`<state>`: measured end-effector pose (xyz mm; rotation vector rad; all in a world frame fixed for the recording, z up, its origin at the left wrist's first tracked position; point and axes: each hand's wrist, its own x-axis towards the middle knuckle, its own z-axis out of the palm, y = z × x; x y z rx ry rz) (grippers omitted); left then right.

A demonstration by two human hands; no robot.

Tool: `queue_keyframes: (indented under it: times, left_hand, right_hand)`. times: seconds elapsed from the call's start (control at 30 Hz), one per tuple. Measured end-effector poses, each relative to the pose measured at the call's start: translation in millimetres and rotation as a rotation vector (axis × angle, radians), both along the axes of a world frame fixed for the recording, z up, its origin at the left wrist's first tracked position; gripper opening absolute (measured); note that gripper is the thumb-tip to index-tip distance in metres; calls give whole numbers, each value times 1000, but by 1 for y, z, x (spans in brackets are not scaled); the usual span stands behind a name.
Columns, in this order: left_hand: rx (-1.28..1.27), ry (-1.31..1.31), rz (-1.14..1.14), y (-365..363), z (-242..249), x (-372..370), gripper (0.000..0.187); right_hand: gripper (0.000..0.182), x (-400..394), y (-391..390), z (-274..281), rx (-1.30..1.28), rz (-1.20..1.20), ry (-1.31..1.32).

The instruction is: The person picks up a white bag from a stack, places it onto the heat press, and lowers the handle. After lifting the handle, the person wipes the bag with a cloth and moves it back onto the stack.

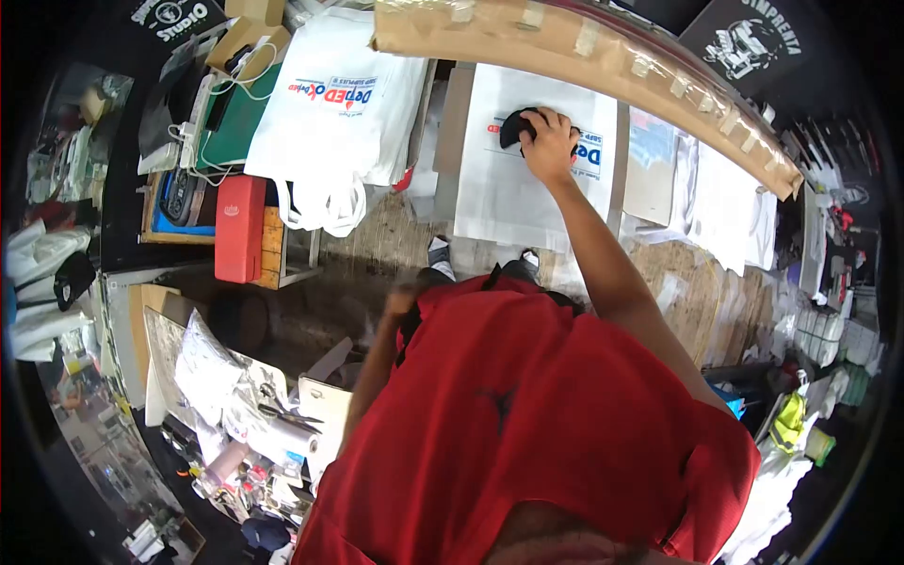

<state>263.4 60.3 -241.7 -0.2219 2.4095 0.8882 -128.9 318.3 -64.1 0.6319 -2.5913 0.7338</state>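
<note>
A cluttered workroom with a worn wooden floor (377, 231) surrounds the person, who wears a red shirt (556, 405). Along the upper edge runs a long brown package (574, 40), its wrapping patched with tape. To the left, a pile of white printed bags (315, 61) has its looped handles hanging over the near side, with a red box (239, 229) standing near them and a green surface (240, 127) beyond the box, a pale cable (229, 87) lying across part of it.

Straight ahead of the person, a single white bag (490, 193) lies flat on a brown board (452, 141), its blue and red lettering facing up. The right hand (551, 141) rests over the print, fingers bent and slightly spread around a black object (513, 127) (what exactly it is, the covering hand makes hard to tell), which sits on the bag's upper middle, partly hiding the lettering.

The left hand (399, 303) hangs low beside the person's left side, well apart from the bag; it is blurred, so I cannot tell how far its fingers are open or whether they hold anything. Behind it, a clear plastic bag (202, 358) lies among mixed clutter.
</note>
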Motion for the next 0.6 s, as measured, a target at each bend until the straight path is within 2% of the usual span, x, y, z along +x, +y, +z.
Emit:
queue_keyframes:
  times: [0.07,0.1,0.13,0.17,0.2,0.23,0.3,0.37,0.4,0.43,0.5,0.53,0.6]
  left_hand:
    - [31,14,204,23,15,-14,29]
    - [49,24,300,30,20,-22,32]
    - [68,34,394,34,18,-26,35]
    - [70,28,390,26,20,-24,35]
    - [219,-87,500,4,22,-22,36]
    - [366,-197,607,-17,22,-23,37]
    - [432,-106,733,-47,59,-22,35]
    - [414,-45,942,-72,94,-22,24]
    - [417,-44,939,-77,111,-25,24]
    - [461,30,1009,-79,129,-26,23]
    - [509,112,1085,-74,157,-34,21]
    - [552,106,988,-65,168,-47,23]
    - [654,178,840,-35,183,-82,24]
  right_hand:
    - [28,-5,-20,2,-11,-75,10]
    - [36,-1,-33,6,33,-68,31]
    - [33,7,-43,7,89,26,-9]
    - [32,21,-52,1,79,103,4]
    - [30,30,-55,-7,68,177,21]
    - [28,37,-49,-5,71,233,-10]
    - [23,52,-25,3,127,266,-43]
    - [20,29,32,-8,-32,187,28]
    - [22,8,66,-19,-76,149,-20]
    - [25,4,87,-3,60,-57,10]
    - [26,-19,98,0,118,-214,82]
    - [25,-27,91,1,156,-303,97]
    - [27,-33,55,-15,183,-242,53]
